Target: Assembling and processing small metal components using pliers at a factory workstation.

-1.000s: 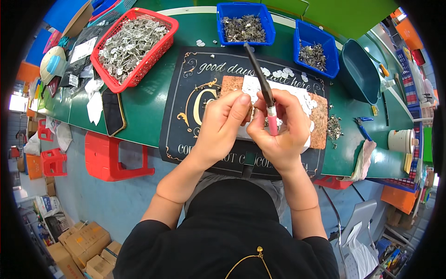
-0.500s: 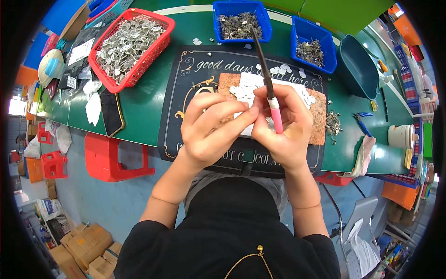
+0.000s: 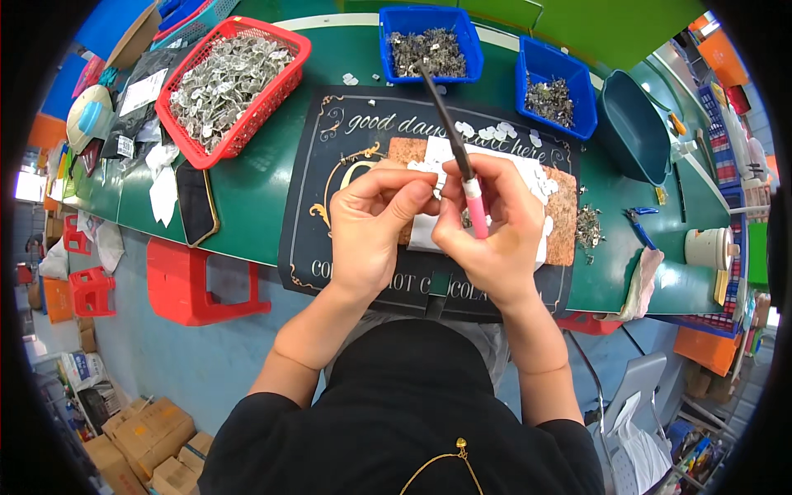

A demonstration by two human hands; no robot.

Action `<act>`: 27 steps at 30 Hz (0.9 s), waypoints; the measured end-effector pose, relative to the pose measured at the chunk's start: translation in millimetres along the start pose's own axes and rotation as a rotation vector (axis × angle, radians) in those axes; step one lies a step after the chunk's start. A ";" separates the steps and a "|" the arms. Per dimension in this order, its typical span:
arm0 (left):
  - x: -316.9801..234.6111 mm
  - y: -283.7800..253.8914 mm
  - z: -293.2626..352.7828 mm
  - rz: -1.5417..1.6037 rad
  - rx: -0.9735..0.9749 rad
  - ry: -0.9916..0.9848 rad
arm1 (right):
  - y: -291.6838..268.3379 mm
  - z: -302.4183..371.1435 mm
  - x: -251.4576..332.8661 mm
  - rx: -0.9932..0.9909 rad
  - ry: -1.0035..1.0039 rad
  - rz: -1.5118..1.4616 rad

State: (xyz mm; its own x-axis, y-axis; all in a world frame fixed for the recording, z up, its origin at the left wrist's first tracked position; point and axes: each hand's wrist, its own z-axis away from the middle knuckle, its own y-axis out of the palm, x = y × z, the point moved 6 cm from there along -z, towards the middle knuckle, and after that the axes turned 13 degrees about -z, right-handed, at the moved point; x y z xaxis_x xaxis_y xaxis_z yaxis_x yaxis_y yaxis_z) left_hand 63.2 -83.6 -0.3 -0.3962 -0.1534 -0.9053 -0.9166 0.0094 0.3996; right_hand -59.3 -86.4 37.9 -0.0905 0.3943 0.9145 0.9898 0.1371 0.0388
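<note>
My left hand [image 3: 371, 219] is closed in a pinch, its fingertips on a small white piece [image 3: 437, 175] above the work mat. In my right hand [image 3: 499, 227] is a slim tool with a long dark shaft and a pink end [image 3: 477, 216]; its kind I cannot make out. The right fingertips meet the left ones at the white piece. Beneath both hands a white pad [image 3: 425, 235] lies on a speckled brown board [image 3: 563, 216]. Several small white pieces [image 3: 540, 183] are scattered over the pad, partly hidden by my hands.
A red basket [image 3: 299, 59] of small metallic pieces stands at the far left. Two blue bins [image 3: 472, 64] hold small metal parts at the back. To the right are a dark green tub [image 3: 631, 128], blue-handled pliers [image 3: 642, 229] and a white round container [image 3: 708, 249]. A black phone-like object [image 3: 198, 206] lies left.
My left fingers have curled into a tighter pinch, and the small white piece now shows between the hands. The right hand has shifted slightly left and nearer, tilting the tool's dark shaft leftward.
</note>
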 end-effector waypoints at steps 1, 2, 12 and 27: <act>0.6 1.0 -0.5 0.050 -0.015 -0.027 | 0.8 0.7 1.8 -0.006 -0.023 0.029; 1.2 1.5 -1.5 0.051 -0.011 -0.016 | 1.1 0.0 2.6 -0.011 -0.050 0.057; -14.5 -0.2 0.3 -0.437 0.071 0.203 | -8.8 -1.4 -2.8 0.037 0.244 -0.349; -26.2 6.5 12.1 -0.554 0.114 0.423 | -9.3 1.6 -9.8 0.039 0.270 -0.570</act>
State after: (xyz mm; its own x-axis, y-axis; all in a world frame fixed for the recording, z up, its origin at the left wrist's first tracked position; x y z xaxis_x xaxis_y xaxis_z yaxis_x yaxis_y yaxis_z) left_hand 66.9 -67.6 24.2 0.1641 -0.5365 -0.8278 -0.9864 -0.0818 -0.1425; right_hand -67.8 -90.1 28.0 -0.5667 0.0068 0.8239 0.7890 0.2926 0.5403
